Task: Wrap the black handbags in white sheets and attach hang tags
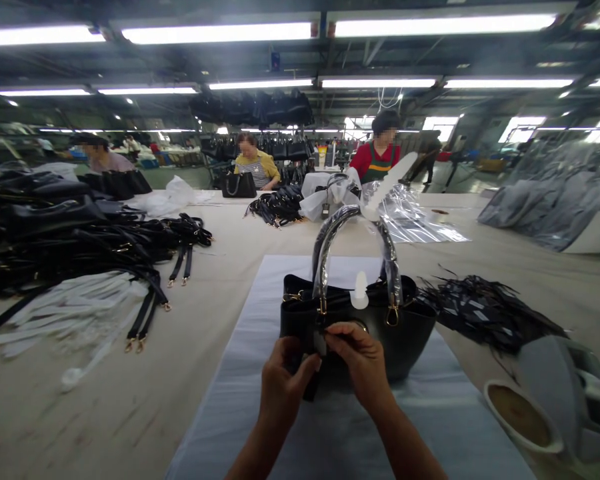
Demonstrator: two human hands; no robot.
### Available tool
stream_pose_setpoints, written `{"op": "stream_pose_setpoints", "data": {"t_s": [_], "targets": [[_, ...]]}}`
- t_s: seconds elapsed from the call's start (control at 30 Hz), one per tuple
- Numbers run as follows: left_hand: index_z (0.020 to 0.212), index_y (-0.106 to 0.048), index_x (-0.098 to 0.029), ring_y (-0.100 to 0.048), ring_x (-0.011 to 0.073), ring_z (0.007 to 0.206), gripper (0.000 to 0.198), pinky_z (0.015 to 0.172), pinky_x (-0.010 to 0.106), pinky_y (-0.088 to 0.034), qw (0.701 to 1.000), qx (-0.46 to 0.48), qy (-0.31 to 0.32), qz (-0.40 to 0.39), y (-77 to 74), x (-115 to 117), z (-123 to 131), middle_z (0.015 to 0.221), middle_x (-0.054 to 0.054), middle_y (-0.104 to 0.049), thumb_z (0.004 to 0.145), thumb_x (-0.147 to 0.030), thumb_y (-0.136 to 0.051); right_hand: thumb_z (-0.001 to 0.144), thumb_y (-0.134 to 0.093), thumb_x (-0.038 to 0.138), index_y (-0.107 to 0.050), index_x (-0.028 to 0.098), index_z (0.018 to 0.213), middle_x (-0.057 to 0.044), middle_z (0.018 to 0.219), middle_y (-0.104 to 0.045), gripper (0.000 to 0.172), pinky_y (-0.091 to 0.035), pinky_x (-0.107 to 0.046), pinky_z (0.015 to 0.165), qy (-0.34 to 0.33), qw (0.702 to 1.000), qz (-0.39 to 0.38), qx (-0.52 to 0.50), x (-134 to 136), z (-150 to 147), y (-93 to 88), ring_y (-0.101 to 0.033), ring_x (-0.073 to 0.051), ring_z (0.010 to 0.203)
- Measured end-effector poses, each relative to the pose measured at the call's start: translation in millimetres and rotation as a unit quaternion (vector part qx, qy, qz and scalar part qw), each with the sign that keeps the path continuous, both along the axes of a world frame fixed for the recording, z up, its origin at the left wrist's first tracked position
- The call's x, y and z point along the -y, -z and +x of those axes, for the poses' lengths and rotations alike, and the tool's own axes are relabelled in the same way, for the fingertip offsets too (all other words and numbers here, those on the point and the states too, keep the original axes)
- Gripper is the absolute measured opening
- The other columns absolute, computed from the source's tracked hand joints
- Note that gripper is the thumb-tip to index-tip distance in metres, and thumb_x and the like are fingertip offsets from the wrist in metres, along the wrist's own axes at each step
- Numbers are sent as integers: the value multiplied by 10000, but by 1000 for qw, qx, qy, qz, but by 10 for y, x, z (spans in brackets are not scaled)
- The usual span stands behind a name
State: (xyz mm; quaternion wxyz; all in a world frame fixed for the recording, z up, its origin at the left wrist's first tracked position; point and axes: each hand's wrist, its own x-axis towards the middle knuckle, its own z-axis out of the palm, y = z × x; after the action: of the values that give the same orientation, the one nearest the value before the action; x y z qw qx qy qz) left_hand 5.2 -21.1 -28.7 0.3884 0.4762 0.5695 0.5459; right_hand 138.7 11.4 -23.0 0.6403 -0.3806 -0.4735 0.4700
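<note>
A black handbag (400, 340) stands upright in front of me, its handles (391, 257) wrapped in clear plastic and fixed with gold-coloured rings. At the front left of the bag, below one handle ring, my left hand (283, 380) is closed on a dark, flat piece (310, 390) that looks like a tag. My right hand (360, 357) pinches a small pale tab (319, 342) just above the left thumb. Parts of both pieces are hidden by my fingers. A white tab (360, 290) sticks up at the bag's opening.
The bag rests on a pale sheet (245, 347). Black straps (145, 307) and bags are heaped left, beside white strips (80, 307). Dark tags (490, 310) and a tape dispenser (555, 393) lie right. Clear plastic (420, 217) is behind. Several people work across the table.
</note>
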Motion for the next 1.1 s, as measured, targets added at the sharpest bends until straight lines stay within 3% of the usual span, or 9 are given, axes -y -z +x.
{"op": "stream_pose_setpoints", "data": {"t_s": [0.07, 0.2, 0.43, 0.8, 1.1], "targets": [[772, -618, -152, -507, 129, 609, 256, 574, 230, -410, 995, 80, 46, -40, -12, 16, 50, 655, -8, -570, 669, -379, -676, 615, -766, 278, -703, 207, 680, 5, 656, -654, 115, -511, -235, 556, 40, 999, 0, -7, -16, -1, 14, -590, -129, 602], [635, -578, -150, -400, 94, 551, 223, 514, 205, -322, 991, 110, 29, -66, -18, 42, 33, 573, -36, -483, 633, -345, -686, 634, -761, 309, -702, 207, 692, -9, 691, -682, 130, -530, -261, 610, 122, 992, 29, 11, -55, 16, 34, -611, -147, 649], [596, -582, -162, -382, 100, 541, 227, 501, 206, -304, 999, 14, 13, -50, -107, 66, -142, 532, -40, -458, 638, -369, -666, 715, -711, 332, -706, 208, 782, -20, 754, -688, 141, -520, -265, 646, 73, 995, 46, 58, -45, 26, -28, -617, -154, 704], [557, -578, -158, -358, 91, 497, 225, 466, 209, -264, 993, 28, 107, -44, -278, 68, 101, 497, -36, -447, 618, -356, -667, 775, -639, 429, -700, 212, 916, -33, 876, -681, 266, -521, -300, 730, 54, 996, 17, 70, -66, 83, -40, -633, -185, 806], [549, -517, -157, -341, 87, 515, 259, 480, 209, -257, 990, 77, 83, -88, -111, 116, 31, 509, -41, -413, 608, -353, -676, 762, -654, 438, -643, 199, 826, -8, 759, -635, 247, -500, -262, 657, 20, 997, 17, 69, -50, 102, -116, -599, -157, 719]]}}
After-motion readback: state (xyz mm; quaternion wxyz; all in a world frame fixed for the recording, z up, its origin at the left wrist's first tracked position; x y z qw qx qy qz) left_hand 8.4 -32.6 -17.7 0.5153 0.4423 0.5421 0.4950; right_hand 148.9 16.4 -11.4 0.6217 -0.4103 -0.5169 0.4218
